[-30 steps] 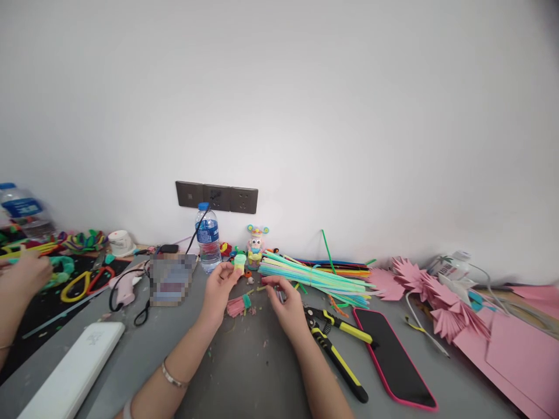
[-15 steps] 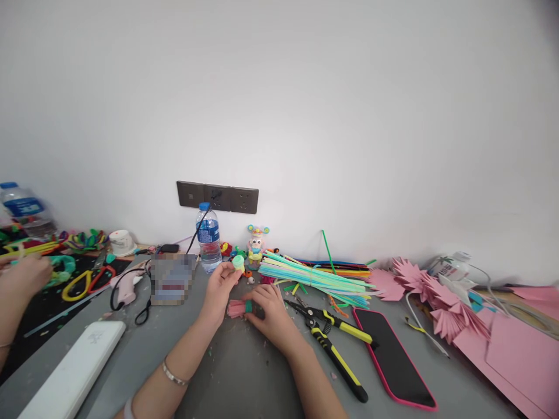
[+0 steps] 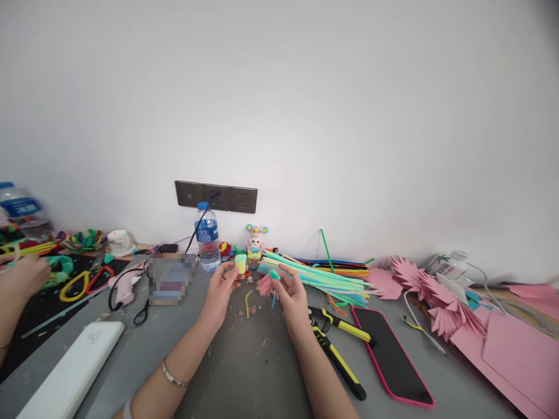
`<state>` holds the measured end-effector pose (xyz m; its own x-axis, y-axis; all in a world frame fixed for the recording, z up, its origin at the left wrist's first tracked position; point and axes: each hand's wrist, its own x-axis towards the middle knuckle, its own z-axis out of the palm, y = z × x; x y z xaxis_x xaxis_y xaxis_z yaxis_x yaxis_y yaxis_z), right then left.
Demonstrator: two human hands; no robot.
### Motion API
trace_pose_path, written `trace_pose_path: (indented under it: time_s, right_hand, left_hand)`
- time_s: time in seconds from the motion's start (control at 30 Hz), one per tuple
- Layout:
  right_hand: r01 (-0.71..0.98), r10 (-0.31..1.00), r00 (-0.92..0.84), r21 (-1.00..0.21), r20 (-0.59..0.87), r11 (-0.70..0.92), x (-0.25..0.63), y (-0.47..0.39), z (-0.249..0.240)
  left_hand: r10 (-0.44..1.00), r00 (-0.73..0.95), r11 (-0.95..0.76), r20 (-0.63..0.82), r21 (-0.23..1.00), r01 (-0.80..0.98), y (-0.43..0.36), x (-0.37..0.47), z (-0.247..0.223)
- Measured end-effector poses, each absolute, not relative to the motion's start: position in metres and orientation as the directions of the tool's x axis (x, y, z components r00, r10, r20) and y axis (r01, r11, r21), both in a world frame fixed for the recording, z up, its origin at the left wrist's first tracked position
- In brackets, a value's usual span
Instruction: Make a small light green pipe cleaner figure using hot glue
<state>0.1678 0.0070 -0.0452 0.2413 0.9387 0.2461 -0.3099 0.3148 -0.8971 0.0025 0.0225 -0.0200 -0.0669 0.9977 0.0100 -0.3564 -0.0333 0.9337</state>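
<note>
Between the thumb and fingers of my left hand [image 3: 223, 290] is a small yellow and mint-green piece [image 3: 240, 264], held up above the table. My right hand [image 3: 290, 294] pinches a teal fuzzy piece [image 3: 274, 274] by its end. A pink bundle [image 3: 264, 285] lies just left of my right fingers; whether they touch it I cannot tell. A yellow-green stem [image 3: 247, 305] rests on the table between my hands. Behind them stands a small figure [image 3: 255, 243] with big eyes and round blue-yellow ears.
Pliers [image 3: 338, 355] and a phone [image 3: 393, 358] lie right of my right arm. Pipe cleaners [image 3: 314, 278] and pink folded paper [image 3: 430, 291] are at the back. A water bottle [image 3: 207, 238] stands behind my left hand. At far left is another person's hand [image 3: 30, 273].
My right hand has moved up and away from the pink bundle's former place, with the teal piece now at its fingertips. The pink bundle sits farther right. My left hand's piece is turned, showing more yellow.
</note>
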Motion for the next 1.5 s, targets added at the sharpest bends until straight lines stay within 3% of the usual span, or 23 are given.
trace_pose_path:
  time_s: [0.5,0.8,1.0,1.5]
  right_hand:
    - [-0.403,0.955,0.268,-0.886,0.125,0.229,0.166,0.001,-0.039]
    - [-0.328,0.946,0.279,-0.909,0.167,0.257,0.168,0.005,-0.046]
    - [-0.380,0.963,0.231,-0.898,0.140,0.222,0.167,0.003,-0.043]
    - [-0.377,0.964,0.157,-0.889,0.215,0.259,0.166,0.006,-0.050]
  left_hand:
    - [1.000,0.012,-0.011,0.015,0.954,-0.300,0.018,0.007,-0.022]
    - [0.998,0.053,0.033,-0.017,0.943,-0.332,0.018,0.010,-0.024]
    - [0.992,0.123,0.076,-0.027,0.905,-0.418,0.012,0.013,-0.021]
    - [0.990,0.142,0.050,0.005,0.924,-0.379,0.013,0.013,-0.021]
